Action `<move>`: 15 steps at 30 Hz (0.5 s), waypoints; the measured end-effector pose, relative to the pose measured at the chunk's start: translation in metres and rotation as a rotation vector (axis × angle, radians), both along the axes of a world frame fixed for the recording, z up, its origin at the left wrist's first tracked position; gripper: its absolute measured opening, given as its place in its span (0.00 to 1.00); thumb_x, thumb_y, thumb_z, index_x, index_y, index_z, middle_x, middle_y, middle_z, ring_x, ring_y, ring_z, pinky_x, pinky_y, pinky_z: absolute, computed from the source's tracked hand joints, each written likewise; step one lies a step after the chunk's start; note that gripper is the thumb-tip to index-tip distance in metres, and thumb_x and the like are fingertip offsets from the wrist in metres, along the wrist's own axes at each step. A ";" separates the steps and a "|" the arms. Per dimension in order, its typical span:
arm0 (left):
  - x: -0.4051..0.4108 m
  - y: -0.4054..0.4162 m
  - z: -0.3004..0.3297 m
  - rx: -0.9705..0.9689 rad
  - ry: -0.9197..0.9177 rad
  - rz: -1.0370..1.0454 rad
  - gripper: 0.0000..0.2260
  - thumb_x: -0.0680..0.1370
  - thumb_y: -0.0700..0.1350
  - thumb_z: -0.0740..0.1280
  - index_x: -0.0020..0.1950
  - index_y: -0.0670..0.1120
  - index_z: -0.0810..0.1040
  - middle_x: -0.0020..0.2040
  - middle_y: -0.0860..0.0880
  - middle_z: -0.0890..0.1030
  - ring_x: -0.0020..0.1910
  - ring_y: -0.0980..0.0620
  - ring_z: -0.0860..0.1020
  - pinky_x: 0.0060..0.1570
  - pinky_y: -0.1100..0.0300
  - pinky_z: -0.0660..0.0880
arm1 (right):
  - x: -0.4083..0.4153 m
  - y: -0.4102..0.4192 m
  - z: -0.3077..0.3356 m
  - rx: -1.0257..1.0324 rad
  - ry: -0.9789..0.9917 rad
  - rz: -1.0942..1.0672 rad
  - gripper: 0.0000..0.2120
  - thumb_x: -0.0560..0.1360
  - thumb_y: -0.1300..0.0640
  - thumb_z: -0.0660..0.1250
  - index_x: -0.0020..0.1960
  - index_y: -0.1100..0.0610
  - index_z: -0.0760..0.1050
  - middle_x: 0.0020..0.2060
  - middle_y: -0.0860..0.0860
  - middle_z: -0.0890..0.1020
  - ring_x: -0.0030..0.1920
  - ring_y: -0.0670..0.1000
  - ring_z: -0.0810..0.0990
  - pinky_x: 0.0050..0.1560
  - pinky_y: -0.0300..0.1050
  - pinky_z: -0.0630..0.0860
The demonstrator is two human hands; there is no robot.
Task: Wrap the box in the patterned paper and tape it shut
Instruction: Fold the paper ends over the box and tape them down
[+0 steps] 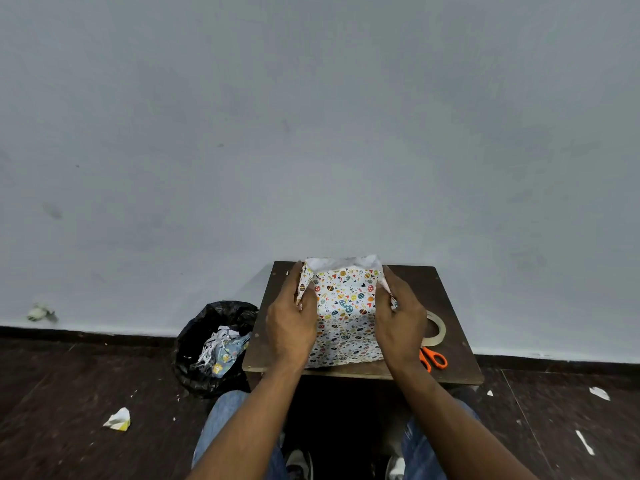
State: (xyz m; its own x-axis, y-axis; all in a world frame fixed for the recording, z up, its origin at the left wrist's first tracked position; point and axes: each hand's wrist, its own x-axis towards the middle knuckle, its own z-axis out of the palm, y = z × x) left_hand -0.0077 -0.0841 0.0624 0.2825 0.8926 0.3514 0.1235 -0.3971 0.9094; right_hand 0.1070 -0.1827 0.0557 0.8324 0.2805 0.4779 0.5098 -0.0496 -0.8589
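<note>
1. Left hand (289,323) sits just left of centre in the lower half of the frame, its grip clamped on the left side of the patterned paper (343,306): thumb over the printed face, fingers hidden behind the paper's left edge.
2. Right hand (401,315) mirrors it just right of centre, fingers curled round the right side of the paper, thumb on the near face. Both grips are grasping, neither released.
3. Both forearms rise from the bottom edge of the frame and converge on the table (446,296), backs of the hands toward the camera, wrists roughly level.
4. The paper stands folded up between the two hands, white underside showing along its top edge, while a flat flap of it runs toward the table's near edge.
5. The box itself cannot be seen; it is hidden under the paper, if it is there.
6. A tape roll (437,329) lies just beside the right hand, partly hidden by it; orange-handled scissors (433,360) lie below the roll, near the right wrist.
7. Left of the table, on the floor, a black bin bag (207,341) holds paper scraps.
</note>
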 end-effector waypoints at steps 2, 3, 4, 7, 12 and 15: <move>0.003 0.005 0.000 -0.046 -0.041 -0.001 0.18 0.78 0.50 0.67 0.69 0.51 0.76 0.53 0.64 0.80 0.53 0.55 0.81 0.55 0.57 0.77 | 0.000 0.001 0.002 0.029 0.057 0.021 0.16 0.80 0.58 0.66 0.67 0.56 0.77 0.60 0.50 0.82 0.61 0.48 0.79 0.60 0.49 0.77; 0.003 0.007 0.000 -0.051 -0.037 -0.001 0.15 0.79 0.49 0.68 0.65 0.49 0.79 0.47 0.67 0.80 0.48 0.56 0.82 0.51 0.58 0.77 | 0.000 0.002 0.003 0.053 0.100 0.040 0.16 0.80 0.57 0.66 0.68 0.55 0.76 0.60 0.50 0.82 0.61 0.47 0.79 0.61 0.48 0.76; 0.003 0.009 -0.001 -0.044 -0.022 0.004 0.12 0.79 0.50 0.68 0.59 0.48 0.82 0.38 0.66 0.79 0.41 0.56 0.81 0.43 0.60 0.76 | 0.000 0.003 0.003 0.075 0.135 0.057 0.17 0.80 0.57 0.67 0.68 0.55 0.76 0.61 0.49 0.81 0.62 0.47 0.78 0.62 0.48 0.76; 0.001 0.003 -0.002 0.010 -0.023 0.050 0.16 0.78 0.57 0.65 0.47 0.45 0.83 0.22 0.55 0.69 0.25 0.55 0.68 0.32 0.60 0.64 | 0.001 0.003 0.003 0.098 0.166 0.071 0.16 0.79 0.58 0.67 0.66 0.56 0.78 0.57 0.49 0.83 0.60 0.47 0.80 0.61 0.49 0.78; 0.004 0.000 -0.003 0.086 0.063 0.139 0.13 0.80 0.52 0.66 0.60 0.51 0.83 0.24 0.48 0.71 0.25 0.45 0.70 0.29 0.56 0.68 | -0.001 0.003 -0.001 0.102 0.087 0.042 0.14 0.78 0.63 0.67 0.63 0.57 0.80 0.55 0.50 0.84 0.56 0.48 0.81 0.55 0.46 0.78; 0.006 -0.005 0.001 0.068 0.059 0.172 0.14 0.78 0.47 0.68 0.64 0.53 0.80 0.24 0.49 0.73 0.24 0.47 0.70 0.29 0.56 0.70 | -0.005 0.007 -0.002 0.109 0.025 -0.028 0.14 0.77 0.64 0.67 0.62 0.59 0.81 0.57 0.52 0.84 0.58 0.49 0.81 0.58 0.40 0.75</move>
State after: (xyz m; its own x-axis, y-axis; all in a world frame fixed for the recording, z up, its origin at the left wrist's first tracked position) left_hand -0.0012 -0.0890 0.0633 0.1501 0.9044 0.3995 0.2473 -0.4256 0.8705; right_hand 0.1018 -0.1755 0.0538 0.8514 0.2046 0.4829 0.4875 0.0310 -0.8726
